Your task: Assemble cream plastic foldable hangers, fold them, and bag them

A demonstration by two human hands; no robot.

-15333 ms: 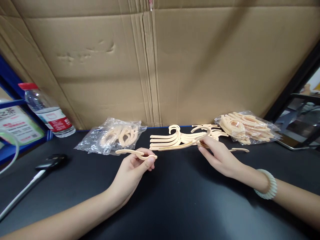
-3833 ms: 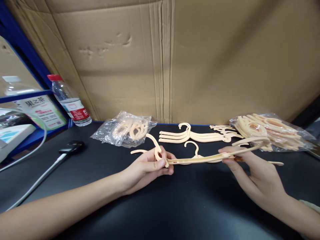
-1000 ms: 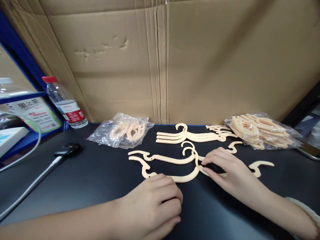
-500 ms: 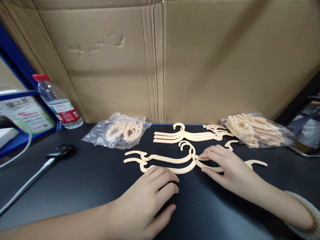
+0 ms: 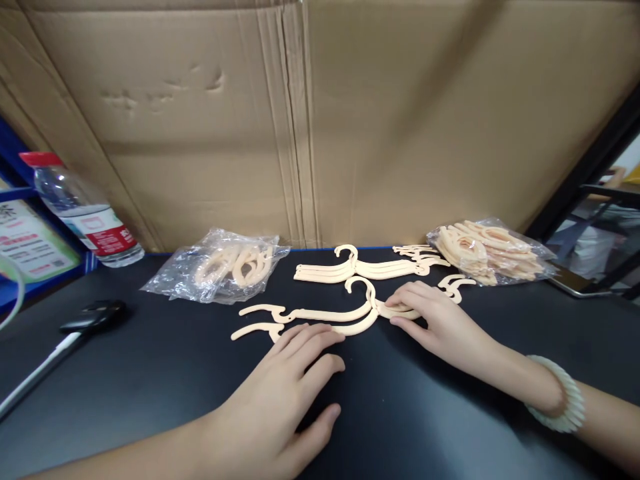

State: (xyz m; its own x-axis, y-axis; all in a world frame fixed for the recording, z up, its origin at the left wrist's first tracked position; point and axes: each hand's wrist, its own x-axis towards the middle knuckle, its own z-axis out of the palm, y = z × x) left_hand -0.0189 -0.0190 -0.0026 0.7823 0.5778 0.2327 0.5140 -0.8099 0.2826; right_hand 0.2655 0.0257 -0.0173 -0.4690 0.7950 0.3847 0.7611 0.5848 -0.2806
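Observation:
Two beige folding clothes hangers lie one behind the other on the black table: the near hanger (image 5: 359, 327) and the far hanger (image 5: 325, 315). Their hooks almost overlap. My left hand (image 5: 293, 383) rests with its fingers apart over the near hanger's left arm and hides part of it. With thumb and fingers, my right hand (image 5: 440, 323) pinches the right arms of both hangers together just beside the middle joint. Behind them lies a stack of similar hangers (image 5: 325, 273), hooks to the back.
A clear bag of beige parts (image 5: 220, 267) lies at the back left, a fuller bag (image 5: 493, 253) at the back right. At left are a water bottle (image 5: 95, 220) and a black plug with a white cable (image 5: 93, 317). A cardboard wall (image 5: 210, 147) borders the back.
The two hangers' hooks and right arms have drawn closer together under my right hand. My left hand stays over the near hanger. The camera view has shifted to the right.

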